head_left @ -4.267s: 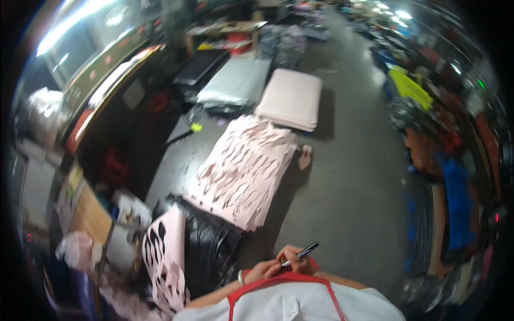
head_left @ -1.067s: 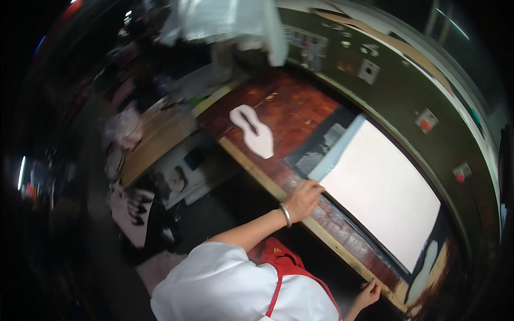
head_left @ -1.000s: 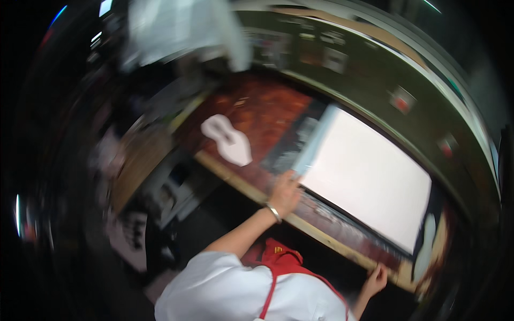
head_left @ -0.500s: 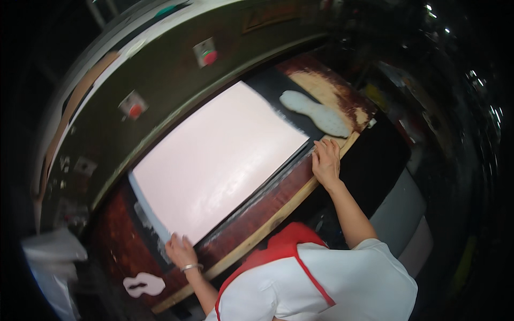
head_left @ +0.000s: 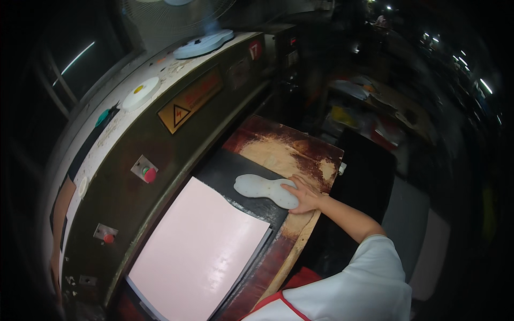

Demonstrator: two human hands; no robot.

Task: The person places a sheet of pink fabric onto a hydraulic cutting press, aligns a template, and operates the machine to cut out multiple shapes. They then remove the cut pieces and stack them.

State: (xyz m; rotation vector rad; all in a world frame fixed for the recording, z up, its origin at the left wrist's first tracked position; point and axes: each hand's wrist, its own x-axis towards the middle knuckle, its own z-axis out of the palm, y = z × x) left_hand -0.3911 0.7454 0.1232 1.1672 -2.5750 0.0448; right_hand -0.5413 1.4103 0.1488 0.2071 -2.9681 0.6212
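Observation:
My right hand (head_left: 305, 196) reaches over the table's right part. Its fingers and thumb close around the near right end of a white, sole-shaped piece (head_left: 262, 189) with small dark dots. The piece lies mostly over a black mat (head_left: 235, 167). Beside it on the mat is a large pale pink sheet (head_left: 198, 246) with a smooth, shiny face. A thin grey layer shows under the sheet's edges. My left hand is outside the picture.
A dark green machine beam (head_left: 187, 144) runs along the far left side, with red push buttons (head_left: 149, 174) and a yellow warning plate (head_left: 191, 100). Pale, worn patches mark the reddish wooden table (head_left: 316, 144). A fan (head_left: 176, 13) stands behind. A grey sheet (head_left: 401, 224) is at the right.
My view has swung right. My right hand has left the table's front edge and taken hold of the sole-shaped piece. My left hand, earlier at the pink sheet's near corner, has gone out of view.

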